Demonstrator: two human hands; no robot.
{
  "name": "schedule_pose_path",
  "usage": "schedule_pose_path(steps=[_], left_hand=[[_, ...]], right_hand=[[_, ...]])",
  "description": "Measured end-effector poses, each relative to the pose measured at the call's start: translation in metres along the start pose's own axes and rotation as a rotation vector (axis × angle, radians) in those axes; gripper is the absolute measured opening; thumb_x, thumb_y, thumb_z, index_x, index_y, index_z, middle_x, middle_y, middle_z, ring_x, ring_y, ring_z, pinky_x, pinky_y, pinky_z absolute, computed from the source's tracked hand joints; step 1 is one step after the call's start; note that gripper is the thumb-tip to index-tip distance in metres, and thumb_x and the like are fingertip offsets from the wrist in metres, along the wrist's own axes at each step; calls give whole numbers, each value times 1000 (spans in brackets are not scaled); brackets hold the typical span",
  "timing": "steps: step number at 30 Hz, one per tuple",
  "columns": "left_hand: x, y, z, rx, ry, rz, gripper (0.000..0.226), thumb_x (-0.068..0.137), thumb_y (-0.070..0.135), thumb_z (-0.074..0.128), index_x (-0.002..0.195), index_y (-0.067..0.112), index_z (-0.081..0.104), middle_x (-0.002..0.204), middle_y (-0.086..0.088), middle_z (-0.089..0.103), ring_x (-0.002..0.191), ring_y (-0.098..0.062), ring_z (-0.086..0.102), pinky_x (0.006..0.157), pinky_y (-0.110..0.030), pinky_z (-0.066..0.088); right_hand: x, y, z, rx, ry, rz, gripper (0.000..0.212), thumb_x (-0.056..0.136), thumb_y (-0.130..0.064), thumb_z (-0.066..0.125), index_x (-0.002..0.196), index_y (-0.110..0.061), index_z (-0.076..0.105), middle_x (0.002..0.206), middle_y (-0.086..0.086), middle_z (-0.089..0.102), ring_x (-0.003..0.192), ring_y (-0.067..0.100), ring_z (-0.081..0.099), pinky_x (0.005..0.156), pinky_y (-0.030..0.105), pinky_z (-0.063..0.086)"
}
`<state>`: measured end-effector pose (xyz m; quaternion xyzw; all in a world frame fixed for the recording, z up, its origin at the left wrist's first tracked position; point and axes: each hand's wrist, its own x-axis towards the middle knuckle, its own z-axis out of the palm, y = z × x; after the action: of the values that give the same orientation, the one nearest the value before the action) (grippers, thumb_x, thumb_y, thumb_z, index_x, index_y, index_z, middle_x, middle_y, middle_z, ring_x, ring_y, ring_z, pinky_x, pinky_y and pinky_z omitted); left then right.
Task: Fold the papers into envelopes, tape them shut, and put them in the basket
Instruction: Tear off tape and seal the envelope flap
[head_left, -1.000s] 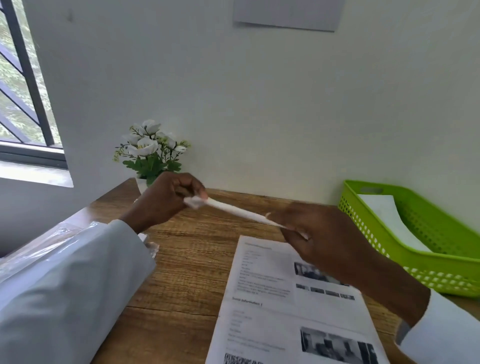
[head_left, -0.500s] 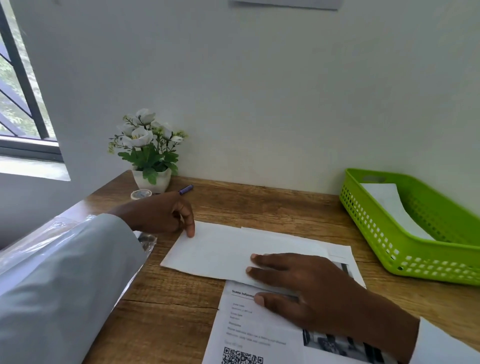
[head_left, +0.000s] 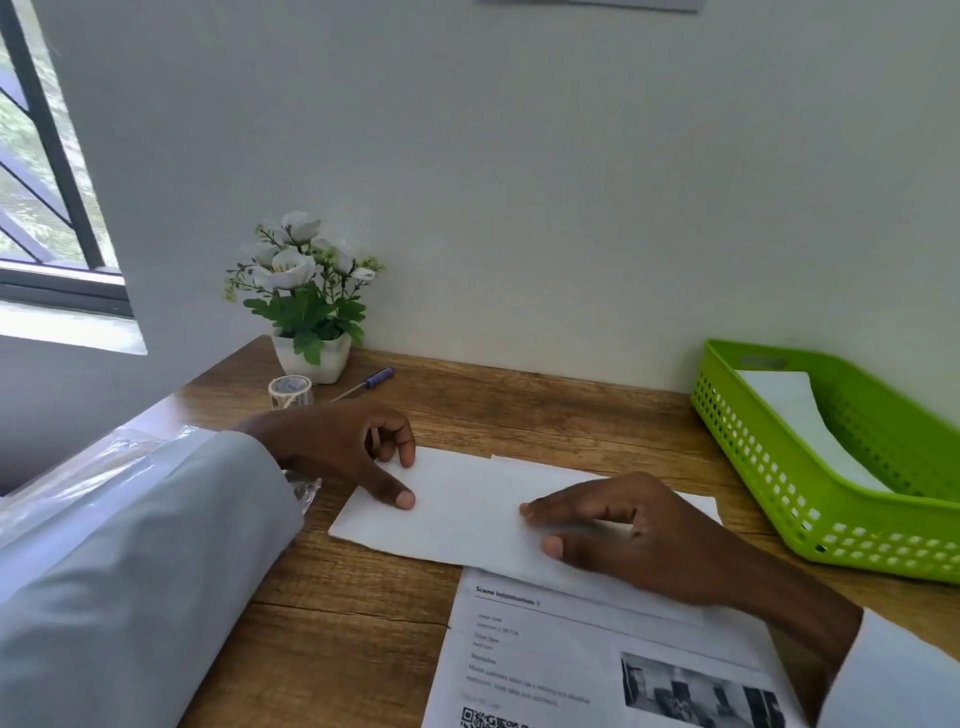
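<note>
A white folded paper (head_left: 462, 512) lies flat on the wooden desk (head_left: 545, 421), partly over a printed sheet (head_left: 561, 654). My left hand (head_left: 343, 447) rests on the folded paper's left end, thumb and one fingertip pressing down, the other fingers curled. My right hand (head_left: 623, 535) lies flat on its right part with straight fingers. A green basket (head_left: 779, 499) stands at the right and holds a white folded paper (head_left: 800, 415). A roll of clear tape (head_left: 290, 391) sits by the flower pot.
A white pot of artificial flowers (head_left: 306, 306) stands at the back left against the wall. A blue pen (head_left: 366, 383) lies beside it. Clear plastic wrap (head_left: 78, 467) lies at the desk's left edge, under my left sleeve.
A second ago both hands held the folded paper up in the air. It now lies on the desk, and both hands press on it; my left thumb has slid onto the paper.
</note>
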<state>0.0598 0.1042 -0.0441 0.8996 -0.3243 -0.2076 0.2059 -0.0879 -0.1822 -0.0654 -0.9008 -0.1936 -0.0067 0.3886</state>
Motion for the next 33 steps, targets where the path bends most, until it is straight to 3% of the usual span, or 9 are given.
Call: schedule_pose_path(steps=[4,7,9,12,17,20,23,31,33], left_hand=[[-6,-5,-7,-85,221,88,10,77,30,78,83,25,72,71,18,67,63,5,55,57,-10,42],[-13,-22,-22,-199,516,114,8,77,27,78,79,19,76,62,15,66,54,1,54,54,-11,41],[-17,-41,-32,-275,761,61,8,75,28,79,74,21,76,64,8,68,59,-6,55,58,-24,43],[-23,-68,-40,-291,1012,-66,8,79,17,77,72,15,74,65,2,65,57,-7,51,61,-25,40],[-26,-88,-34,-12,886,-271,36,78,0,60,77,34,69,98,3,69,89,-19,62,78,-33,53],[-27,-82,-28,120,801,-292,33,79,5,63,97,32,70,114,4,60,102,-21,58,81,-30,49],[-25,-81,-26,271,739,-265,36,80,14,69,113,27,68,121,4,60,105,-21,59,81,-32,53],[-26,-84,-28,299,658,-281,39,83,21,68,121,26,64,125,1,64,105,-22,61,82,-36,56],[-26,-80,-28,304,643,-271,39,82,23,69,121,26,65,125,2,63,103,-21,61,81,-36,56]], right_hand=[[38,-14,-6,-18,83,-15,16,85,-27,74,98,-22,80,97,-21,76,88,3,72,81,29,59],[74,-23,1,-64,126,-59,9,86,-28,73,89,-24,80,84,-12,77,74,9,72,66,30,57],[100,-26,10,-78,159,-79,6,86,-26,74,82,-28,78,71,-12,74,60,1,65,55,24,52],[138,-31,31,-34,211,-64,5,84,-21,75,82,-23,79,68,-8,73,54,-3,60,54,18,48],[184,-37,69,123,247,-30,4,82,-19,75,82,-20,79,73,4,76,63,14,66,63,33,55],[201,-37,86,194,276,-24,4,82,-19,75,83,-19,79,69,2,75,59,9,63,60,28,50],[206,-34,99,245,302,-34,6,84,-14,73,84,-17,79,65,-2,72,56,9,62,58,29,52],[212,-24,110,258,318,-93,10,83,-9,73,87,-16,79,68,-5,71,62,12,66,64,39,60],[211,-25,111,194,328,-127,13,83,-9,74,92,-17,79,73,-8,73,67,10,69,65,30,60]])
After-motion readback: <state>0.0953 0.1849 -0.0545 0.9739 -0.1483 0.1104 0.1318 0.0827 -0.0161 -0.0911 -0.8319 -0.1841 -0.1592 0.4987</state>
